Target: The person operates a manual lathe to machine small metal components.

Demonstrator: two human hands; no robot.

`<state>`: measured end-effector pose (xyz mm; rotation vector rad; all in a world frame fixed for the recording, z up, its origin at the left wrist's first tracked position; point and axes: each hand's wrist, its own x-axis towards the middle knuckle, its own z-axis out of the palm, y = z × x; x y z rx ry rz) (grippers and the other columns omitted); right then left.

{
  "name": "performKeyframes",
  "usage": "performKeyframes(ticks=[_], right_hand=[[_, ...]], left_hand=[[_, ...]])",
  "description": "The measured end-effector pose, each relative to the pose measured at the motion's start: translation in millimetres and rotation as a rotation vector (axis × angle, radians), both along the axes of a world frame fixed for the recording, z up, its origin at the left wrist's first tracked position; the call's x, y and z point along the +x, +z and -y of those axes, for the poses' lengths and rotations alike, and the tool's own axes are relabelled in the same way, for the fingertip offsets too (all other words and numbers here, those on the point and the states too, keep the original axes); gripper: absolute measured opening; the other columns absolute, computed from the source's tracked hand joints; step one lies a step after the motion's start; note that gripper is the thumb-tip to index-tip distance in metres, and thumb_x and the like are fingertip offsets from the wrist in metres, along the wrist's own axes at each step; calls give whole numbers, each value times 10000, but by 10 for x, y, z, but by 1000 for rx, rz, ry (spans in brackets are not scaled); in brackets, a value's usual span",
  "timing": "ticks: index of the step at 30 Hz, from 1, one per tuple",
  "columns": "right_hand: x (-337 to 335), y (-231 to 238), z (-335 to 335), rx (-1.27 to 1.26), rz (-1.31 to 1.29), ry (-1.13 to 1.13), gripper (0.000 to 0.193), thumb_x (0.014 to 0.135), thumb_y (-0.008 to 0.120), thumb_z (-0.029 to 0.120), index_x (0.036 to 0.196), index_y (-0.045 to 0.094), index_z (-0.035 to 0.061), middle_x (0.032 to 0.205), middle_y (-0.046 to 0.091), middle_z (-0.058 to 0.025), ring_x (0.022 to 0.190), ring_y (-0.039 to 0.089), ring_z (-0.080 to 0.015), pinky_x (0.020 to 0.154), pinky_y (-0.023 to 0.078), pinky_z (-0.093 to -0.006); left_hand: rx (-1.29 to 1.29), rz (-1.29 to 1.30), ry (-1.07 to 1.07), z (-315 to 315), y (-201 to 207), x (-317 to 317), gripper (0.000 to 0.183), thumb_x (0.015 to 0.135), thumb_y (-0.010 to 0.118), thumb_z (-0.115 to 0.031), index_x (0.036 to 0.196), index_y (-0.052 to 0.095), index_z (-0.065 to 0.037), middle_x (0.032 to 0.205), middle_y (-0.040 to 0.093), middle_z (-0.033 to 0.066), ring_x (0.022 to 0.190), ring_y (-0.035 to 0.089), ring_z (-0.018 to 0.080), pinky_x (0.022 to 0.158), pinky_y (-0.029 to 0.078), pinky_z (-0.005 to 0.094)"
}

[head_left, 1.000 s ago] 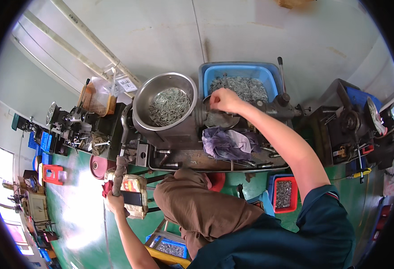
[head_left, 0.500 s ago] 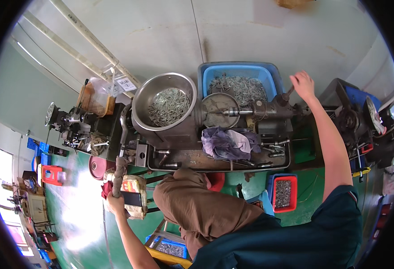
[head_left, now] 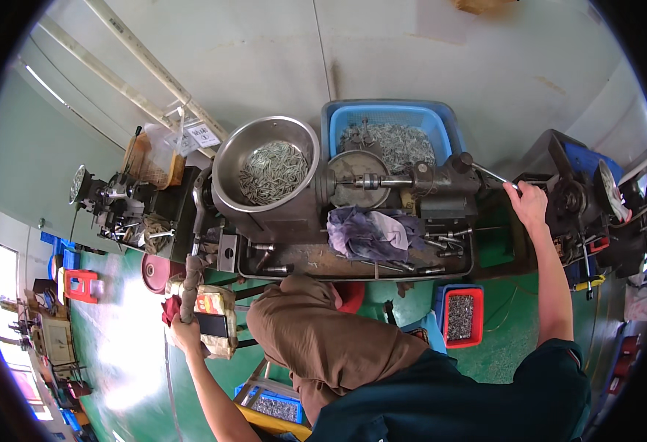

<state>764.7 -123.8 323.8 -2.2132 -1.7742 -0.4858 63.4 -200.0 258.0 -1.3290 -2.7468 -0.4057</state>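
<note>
My right hand (head_left: 528, 205) is closed round the end of a shiny metal lever (head_left: 494, 174) on the right end of a bench lathe. The lathe's chuck (head_left: 368, 181) faces left, toward the headstock; what lies between them is too small to make out. At the left, my left hand (head_left: 186, 335) is wrapped round a long lever (head_left: 189, 291) bound in brown cloth. A red cloth (head_left: 170, 309) shows beside those fingers. On the headstock stands a steel bowl (head_left: 224, 188) of slim metal pins (head_left: 273, 173).
Behind the lathe is a blue basket (head_left: 441, 114) of metal parts. A purple rag (head_left: 367, 234) and several tools lie in the lathe's tray (head_left: 308, 261). A red bin (head_left: 478, 317) of small parts stands on the green floor. Other machines (head_left: 577, 199) flank the bench.
My right hand has come down toward me, swinging the lever from upright to slanting right. The chuck has slid slightly left. My left hand keeps its hold on the wrapped lever.
</note>
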Motion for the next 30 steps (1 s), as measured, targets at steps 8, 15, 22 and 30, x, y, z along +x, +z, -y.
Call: performKeyframes(ticks=[8, 15, 22, 30], right_hand=[[-24, -23, 36, 17, 33, -6, 483, 751, 526, 444, 518, 461, 26, 495, 495, -155, 506, 509, -348, 479, 397, -423], [-87, 3, 39, -3, 32, -33, 482, 757, 518, 447, 529, 472, 24, 505, 505, -159, 512, 516, -346, 484, 402, -422], [-119, 11, 59, -3, 65, -69, 489, 765, 494, 466, 557, 502, 23, 535, 523, -166, 545, 530, -348, 510, 416, -428], [-151, 38, 58, -63, 37, -118, 500, 769, 479, 478, 579, 517, 17, 562, 535, -174, 581, 537, -354, 540, 420, -433]], left_hand=[[-17, 8, 32, -4, 68, 82, 287, 632, 610, -210, 865, 597, -43, 736, 586, 194, 714, 563, 358, 628, 431, 425], [-31, 22, 18, 7, -20, -21, 294, 630, 597, -183, 883, 592, -32, 758, 587, 197, 734, 560, 363, 652, 432, 425], [12, 73, 34, -7, -54, -42, 301, 623, 599, -159, 885, 591, -10, 756, 586, 202, 745, 555, 367, 671, 429, 421], [61, 0, -36, 0, -54, -10, 238, 629, 591, -157, 821, 600, -17, 702, 577, 201, 682, 547, 374, 630, 424, 436]])
